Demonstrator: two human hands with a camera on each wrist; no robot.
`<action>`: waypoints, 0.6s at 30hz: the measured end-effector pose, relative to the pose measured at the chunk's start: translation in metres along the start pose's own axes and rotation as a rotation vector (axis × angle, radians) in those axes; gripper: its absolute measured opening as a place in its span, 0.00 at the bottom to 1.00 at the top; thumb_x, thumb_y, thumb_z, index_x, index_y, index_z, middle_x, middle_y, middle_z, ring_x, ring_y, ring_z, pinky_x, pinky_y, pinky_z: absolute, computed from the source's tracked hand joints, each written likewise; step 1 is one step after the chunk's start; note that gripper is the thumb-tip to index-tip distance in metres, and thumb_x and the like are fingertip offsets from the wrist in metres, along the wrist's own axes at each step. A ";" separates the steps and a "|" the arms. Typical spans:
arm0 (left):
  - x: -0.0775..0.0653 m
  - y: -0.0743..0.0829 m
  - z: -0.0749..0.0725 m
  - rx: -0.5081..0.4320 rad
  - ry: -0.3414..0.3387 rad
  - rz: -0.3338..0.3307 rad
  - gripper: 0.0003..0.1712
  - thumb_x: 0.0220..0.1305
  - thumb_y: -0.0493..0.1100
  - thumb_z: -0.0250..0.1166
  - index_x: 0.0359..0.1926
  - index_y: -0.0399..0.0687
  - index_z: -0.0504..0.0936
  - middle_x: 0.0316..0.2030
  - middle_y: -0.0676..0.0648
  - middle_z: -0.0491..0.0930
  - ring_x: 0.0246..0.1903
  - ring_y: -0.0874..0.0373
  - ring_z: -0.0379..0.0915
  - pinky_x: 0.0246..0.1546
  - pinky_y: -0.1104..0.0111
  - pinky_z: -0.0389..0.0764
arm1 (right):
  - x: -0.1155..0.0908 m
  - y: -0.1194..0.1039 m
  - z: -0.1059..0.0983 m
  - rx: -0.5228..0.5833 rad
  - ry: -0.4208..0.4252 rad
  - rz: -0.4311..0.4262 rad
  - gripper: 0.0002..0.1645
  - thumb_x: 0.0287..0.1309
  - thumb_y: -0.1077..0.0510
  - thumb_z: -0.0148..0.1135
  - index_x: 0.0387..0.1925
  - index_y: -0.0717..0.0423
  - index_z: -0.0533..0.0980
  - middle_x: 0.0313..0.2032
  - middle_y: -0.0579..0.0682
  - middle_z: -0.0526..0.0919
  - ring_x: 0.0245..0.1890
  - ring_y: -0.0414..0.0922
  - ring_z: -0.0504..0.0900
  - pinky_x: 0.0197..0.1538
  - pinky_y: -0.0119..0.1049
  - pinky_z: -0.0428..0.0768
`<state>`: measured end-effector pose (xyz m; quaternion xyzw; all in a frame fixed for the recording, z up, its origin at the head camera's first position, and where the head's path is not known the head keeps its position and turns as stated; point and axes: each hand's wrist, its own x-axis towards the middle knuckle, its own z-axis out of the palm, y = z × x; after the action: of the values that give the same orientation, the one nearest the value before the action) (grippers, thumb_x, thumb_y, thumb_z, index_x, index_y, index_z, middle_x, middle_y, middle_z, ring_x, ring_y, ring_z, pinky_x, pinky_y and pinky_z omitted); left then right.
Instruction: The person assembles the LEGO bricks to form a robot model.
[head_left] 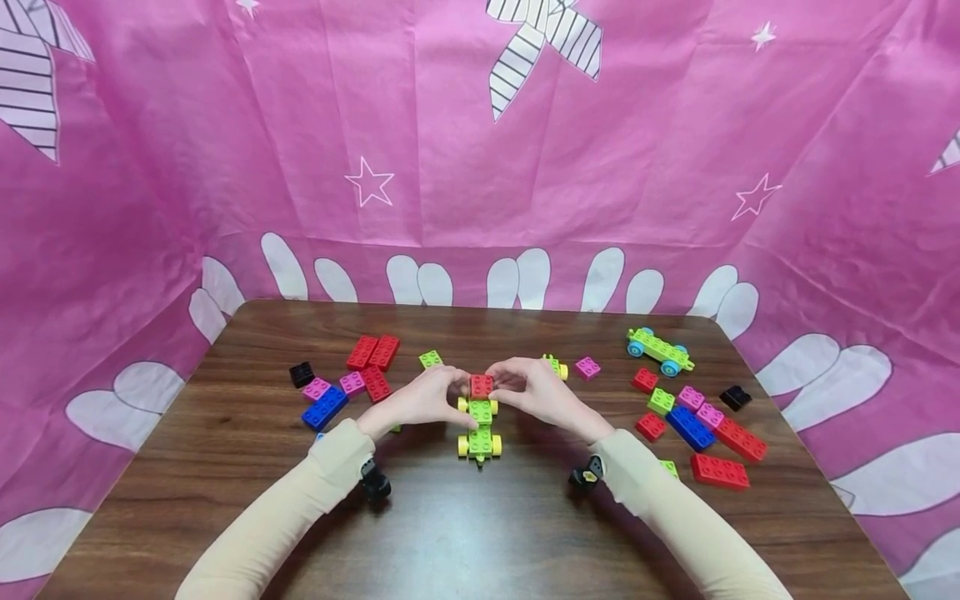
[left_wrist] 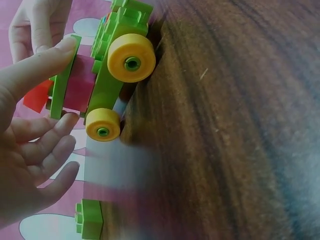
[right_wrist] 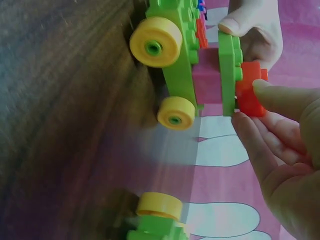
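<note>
A small toy-block vehicle stands at mid-table: a lime-green wheeled base (head_left: 480, 443) with yellow wheels. A pink block (left_wrist: 80, 82) sits on it, topped by a lime-green plate-like block (right_wrist: 228, 75). On the plate's far end is a red block (head_left: 481, 385). My left hand (head_left: 427, 396) holds the green plate block, thumb at its near end and fingertips by its far end. From the other side, my right hand (head_left: 543, 390) pinches the red block, with the thumb on it and a fingertip at the plate's end.
Left of the hands lie red blocks (head_left: 372, 352), pink blocks, a blue block (head_left: 326, 407) and a black block (head_left: 302, 374). More loose blocks lie right, including a blue block (head_left: 691, 427). A green base with blue wheels (head_left: 660, 351) stands back right; a yellow-wheeled piece (head_left: 556, 367) is behind the right hand.
</note>
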<state>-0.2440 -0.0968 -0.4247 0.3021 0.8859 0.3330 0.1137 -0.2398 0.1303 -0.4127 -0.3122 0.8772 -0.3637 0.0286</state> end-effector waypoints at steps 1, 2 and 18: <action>0.000 0.000 0.000 -0.006 -0.003 -0.002 0.35 0.42 0.58 0.75 0.49 0.44 0.78 0.41 0.50 0.83 0.43 0.60 0.75 0.50 0.64 0.76 | 0.000 0.000 0.000 -0.002 -0.002 0.000 0.18 0.52 0.56 0.68 0.46 0.50 0.78 0.42 0.46 0.85 0.40 0.37 0.83 0.47 0.31 0.82; 0.000 0.000 0.000 -0.011 -0.006 -0.002 0.35 0.42 0.57 0.75 0.49 0.44 0.78 0.41 0.50 0.83 0.43 0.60 0.75 0.50 0.64 0.76 | 0.000 0.000 0.000 -0.004 -0.004 -0.003 0.18 0.52 0.56 0.68 0.46 0.51 0.78 0.41 0.46 0.85 0.40 0.37 0.83 0.47 0.31 0.82; 0.001 0.000 -0.001 -0.065 -0.024 -0.005 0.36 0.44 0.54 0.75 0.53 0.41 0.76 0.42 0.48 0.82 0.45 0.55 0.78 0.52 0.62 0.77 | 0.004 -0.009 0.003 -0.143 0.023 -0.159 0.18 0.52 0.57 0.67 0.46 0.55 0.78 0.41 0.47 0.84 0.41 0.39 0.83 0.46 0.32 0.82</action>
<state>-0.2454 -0.0972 -0.4240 0.3003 0.8739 0.3577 0.1349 -0.2377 0.1218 -0.4082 -0.3777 0.8737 -0.3049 -0.0326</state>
